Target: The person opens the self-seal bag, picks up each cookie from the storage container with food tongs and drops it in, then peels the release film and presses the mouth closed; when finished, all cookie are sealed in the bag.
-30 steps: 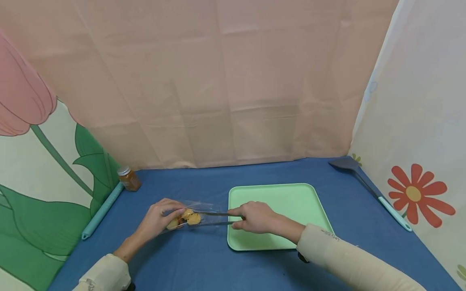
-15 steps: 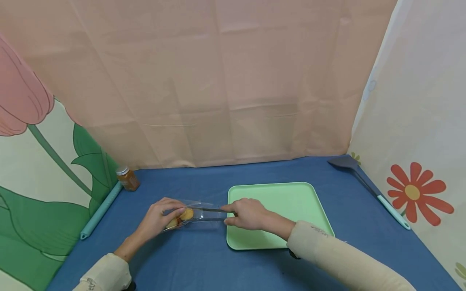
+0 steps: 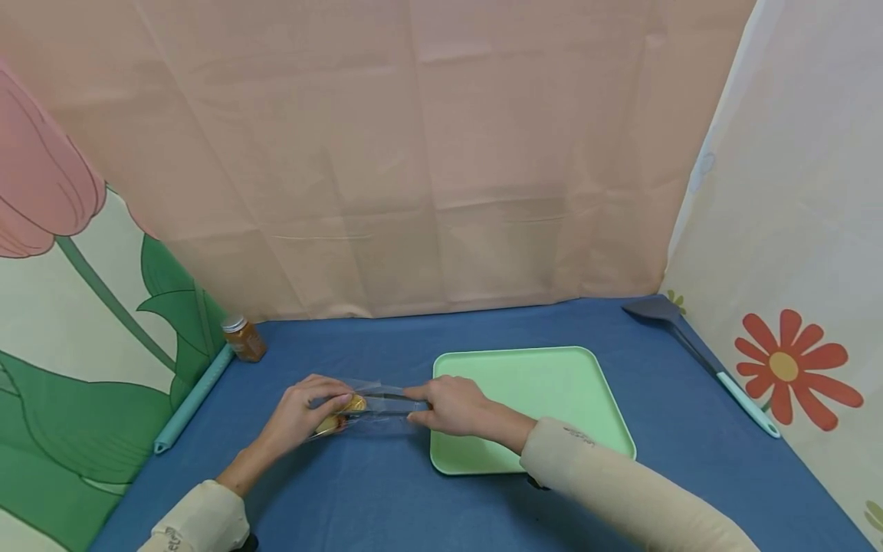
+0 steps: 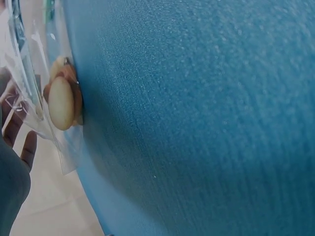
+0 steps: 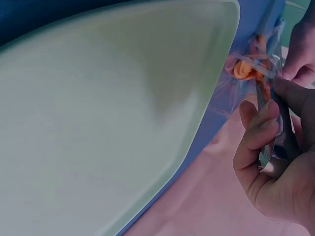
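Note:
In the head view my left hand (image 3: 306,406) holds a clear plastic bag (image 3: 396,426) between thumb and fingers. Inside lie round, yellow cookie-like pieces (image 3: 329,424), partly covered by that hand. A pale oval piece (image 4: 61,103) shows through the plastic in the left wrist view, close over the blue cloth. My right hand (image 3: 455,406) grips metal tongs (image 5: 281,132) with its fingers curled round the arms. The tongs' two arms reach leftward into the bag, tips at the yellow pieces beside my left fingers.
A light green tray (image 3: 545,376) lies just under and behind my right forearm. A dark spatula (image 3: 690,349) with a mint handle lies along the right edge. At the left stand a brown jar (image 3: 244,341) with a silver lid and a teal roll (image 3: 195,402).
My right hand has moved left, pushing the tongs deeper into the bag. The yellow pieces at the tips have shifted toward my left hand, which stays in place.

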Available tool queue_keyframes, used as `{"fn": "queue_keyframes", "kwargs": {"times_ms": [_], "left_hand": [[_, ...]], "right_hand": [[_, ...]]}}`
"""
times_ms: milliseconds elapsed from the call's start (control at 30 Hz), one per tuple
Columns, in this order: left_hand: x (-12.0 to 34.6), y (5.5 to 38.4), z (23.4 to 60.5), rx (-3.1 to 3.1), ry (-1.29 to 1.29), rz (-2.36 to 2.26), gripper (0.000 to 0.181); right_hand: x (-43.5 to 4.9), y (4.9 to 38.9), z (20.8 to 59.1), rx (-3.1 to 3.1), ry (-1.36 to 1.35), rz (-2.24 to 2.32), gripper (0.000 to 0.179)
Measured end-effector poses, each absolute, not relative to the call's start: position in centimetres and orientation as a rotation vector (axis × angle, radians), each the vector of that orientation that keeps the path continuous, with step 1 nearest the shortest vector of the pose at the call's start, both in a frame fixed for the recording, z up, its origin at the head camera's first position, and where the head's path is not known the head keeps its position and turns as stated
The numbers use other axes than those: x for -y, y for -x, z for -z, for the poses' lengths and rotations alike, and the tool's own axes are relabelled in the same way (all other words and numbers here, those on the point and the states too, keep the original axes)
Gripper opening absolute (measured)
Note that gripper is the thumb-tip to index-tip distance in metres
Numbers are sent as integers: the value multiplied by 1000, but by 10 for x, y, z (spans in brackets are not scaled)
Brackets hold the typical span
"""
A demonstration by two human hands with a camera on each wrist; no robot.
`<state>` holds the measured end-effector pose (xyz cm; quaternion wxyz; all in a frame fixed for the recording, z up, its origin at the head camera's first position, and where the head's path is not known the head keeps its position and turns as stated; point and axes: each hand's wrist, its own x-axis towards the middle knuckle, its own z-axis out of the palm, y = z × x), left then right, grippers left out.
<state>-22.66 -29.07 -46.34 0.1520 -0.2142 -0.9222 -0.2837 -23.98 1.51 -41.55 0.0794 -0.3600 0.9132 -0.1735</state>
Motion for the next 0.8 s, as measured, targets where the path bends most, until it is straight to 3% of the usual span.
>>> {"fn": "queue_keyframes", "kwargs": {"times_ms": [800], "left_hand": [[292, 228, 463, 2613, 634, 816, 13]], "right_hand": [[3, 246, 417, -2702, 1052, 545, 47]]}}
